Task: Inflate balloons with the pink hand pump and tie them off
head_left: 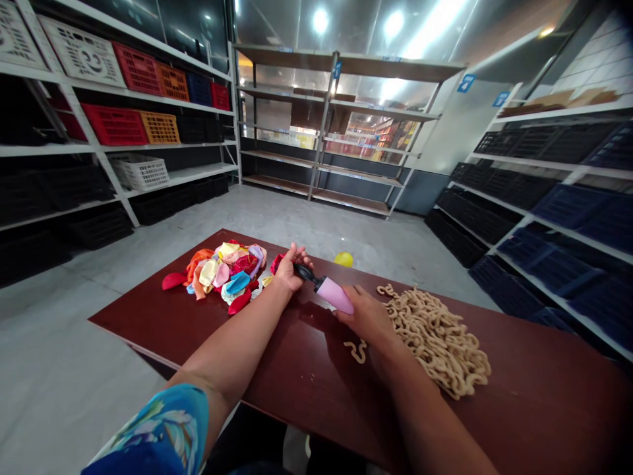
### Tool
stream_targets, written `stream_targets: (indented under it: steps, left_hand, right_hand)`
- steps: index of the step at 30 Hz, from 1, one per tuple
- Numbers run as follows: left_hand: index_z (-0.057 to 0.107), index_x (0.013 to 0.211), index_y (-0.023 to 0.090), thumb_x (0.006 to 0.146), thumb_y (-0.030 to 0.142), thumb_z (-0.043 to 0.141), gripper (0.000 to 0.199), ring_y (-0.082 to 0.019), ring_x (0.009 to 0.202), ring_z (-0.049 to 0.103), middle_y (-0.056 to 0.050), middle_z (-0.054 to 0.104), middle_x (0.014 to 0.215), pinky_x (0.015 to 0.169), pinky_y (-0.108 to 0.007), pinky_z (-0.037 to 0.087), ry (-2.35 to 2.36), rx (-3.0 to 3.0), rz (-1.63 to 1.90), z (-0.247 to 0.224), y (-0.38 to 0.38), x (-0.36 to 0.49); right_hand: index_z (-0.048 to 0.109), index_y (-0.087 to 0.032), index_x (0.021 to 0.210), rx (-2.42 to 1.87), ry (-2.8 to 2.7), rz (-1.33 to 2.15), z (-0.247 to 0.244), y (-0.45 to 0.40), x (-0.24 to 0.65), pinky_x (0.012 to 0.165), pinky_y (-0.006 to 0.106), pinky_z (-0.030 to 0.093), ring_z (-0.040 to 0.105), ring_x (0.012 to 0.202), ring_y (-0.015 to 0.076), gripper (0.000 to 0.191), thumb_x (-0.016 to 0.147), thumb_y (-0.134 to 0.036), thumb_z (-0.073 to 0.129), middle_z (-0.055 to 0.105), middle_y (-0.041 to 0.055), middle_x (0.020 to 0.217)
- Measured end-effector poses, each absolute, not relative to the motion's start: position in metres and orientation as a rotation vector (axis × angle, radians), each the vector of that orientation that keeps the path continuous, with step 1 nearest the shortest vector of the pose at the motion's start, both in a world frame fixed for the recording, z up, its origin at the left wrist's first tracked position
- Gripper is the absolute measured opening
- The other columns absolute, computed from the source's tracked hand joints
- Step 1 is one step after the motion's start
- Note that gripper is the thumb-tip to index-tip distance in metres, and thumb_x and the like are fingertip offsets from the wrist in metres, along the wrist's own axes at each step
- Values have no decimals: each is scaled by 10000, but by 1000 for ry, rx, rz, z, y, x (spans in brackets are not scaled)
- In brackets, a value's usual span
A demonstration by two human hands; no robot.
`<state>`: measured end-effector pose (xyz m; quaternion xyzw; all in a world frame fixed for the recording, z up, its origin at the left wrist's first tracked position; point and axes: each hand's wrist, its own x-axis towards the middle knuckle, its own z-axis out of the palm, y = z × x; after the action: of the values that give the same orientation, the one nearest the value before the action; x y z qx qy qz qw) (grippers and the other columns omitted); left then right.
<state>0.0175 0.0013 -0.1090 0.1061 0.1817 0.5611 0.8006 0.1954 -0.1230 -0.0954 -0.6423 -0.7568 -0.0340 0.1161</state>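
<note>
My right hand [368, 315] grips the pink barrel of a hand pump [333, 294], which looks like a balloon pump. Its black end [303, 271] rests against the palm of my left hand [291, 267], whose fingers are partly curled around it. Just left of that hand shows a bit of red material [277, 264], partly hidden. A heap of limp, colourful balloons [222, 269] lies on the left of the table. To the right is a mound of beige, squiggly pieces [435, 336], with a few loose squiggles [357, 351] beside my right wrist.
The dark red table [306, 369] stands before me. On the floor beyond its far edge is a yellow balloon [343, 259]. Shelves with crates [116, 125] line the left, metal racking [324, 132] the back, and shelves of dark crates [568, 204] the right.
</note>
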Motion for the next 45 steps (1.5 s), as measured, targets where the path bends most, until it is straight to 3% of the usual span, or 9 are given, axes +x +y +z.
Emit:
stream_targets:
  steps: [7, 13, 18, 25, 31, 34, 39, 42, 45]
  left_hand:
    - [576, 798, 121, 871, 375, 420, 307, -156, 594, 580, -49, 584, 646, 665, -391, 494, 458, 300, 1150, -105, 0, 20]
    - [535, 859, 158, 797, 170, 460, 98, -76, 374, 351, 72, 320, 460, 465, -242, 378, 444, 406, 1319, -79, -11, 18]
    - [510, 874, 187, 754, 145, 435, 148, -73, 371, 314, 79, 265, 471, 443, -221, 328, 444, 510, 1518, -52, -14, 3]
    - [478, 850, 195, 695, 119, 432, 179, -59, 362, 287, 88, 232, 469, 439, -207, 301, 473, 486, 1629, -49, -5, -16]
    - [487, 859, 203, 693, 120, 431, 194, -63, 365, 305, 72, 332, 487, 423, -215, 299, 432, 579, 1592, -59, -10, 1]
    - [484, 932, 218, 690, 125, 433, 264, -59, 384, 346, 9, 552, 699, 415, -226, 312, 454, 632, 1573, -61, -16, 11]
    - [441, 1009, 267, 648, 108, 450, 394, -64, 424, 405, -20, 611, 926, 418, -222, 319, 430, 705, 1574, -63, -22, 19]
    - [471, 956, 227, 622, 101, 428, 359, -92, 448, 450, -34, 610, 852, 413, -229, 321, 441, 739, 1572, -59, -22, 14]
    - [480, 784, 194, 615, 96, 417, 206, -84, 405, 386, 6, 515, 618, 404, -222, 300, 450, 706, 1612, -54, -16, 2]
  right_hand:
    - [388, -280, 1295, -1862, -2198, -174, -99, -120, 197, 709, 277, 395, 560, 936, 205, 628, 732, -444, 611, 552, 58, 1112]
    - [311, -277, 1325, -1862, -2151, -127, -103, -114, 199, 735, 291, 398, 548, 996, 220, 710, 715, -452, 629, 537, 68, 1176]
    - [472, -212, 1030, -1990, -2080, -165, -103, -108, 206, 679, 270, 372, 551, 906, 199, 350, 732, -338, 608, 592, 58, 992]
    - [452, -212, 932, -2011, -2041, -220, -105, -105, 229, 663, 263, 348, 536, 880, 192, 271, 707, -259, 595, 585, 53, 972]
    - [441, -195, 940, -1969, -2071, -221, -111, -104, 212, 656, 258, 342, 549, 859, 187, 319, 673, -253, 606, 587, 55, 951]
    - [441, -193, 925, -1944, -2071, -226, -112, -105, 201, 619, 253, 328, 556, 832, 180, 291, 686, -258, 593, 589, 49, 921]
    - [450, -190, 915, -1953, -2051, -202, -104, -111, 194, 596, 246, 323, 556, 804, 172, 276, 701, -276, 601, 588, 54, 906]
    - [462, -193, 920, -1940, -2049, -154, -96, -113, 194, 626, 243, 335, 555, 813, 165, 236, 742, -297, 576, 593, 52, 903]
    - [469, -199, 962, -1963, -2043, -107, -94, -110, 199, 656, 246, 345, 550, 850, 170, 267, 745, -307, 581, 592, 53, 932]
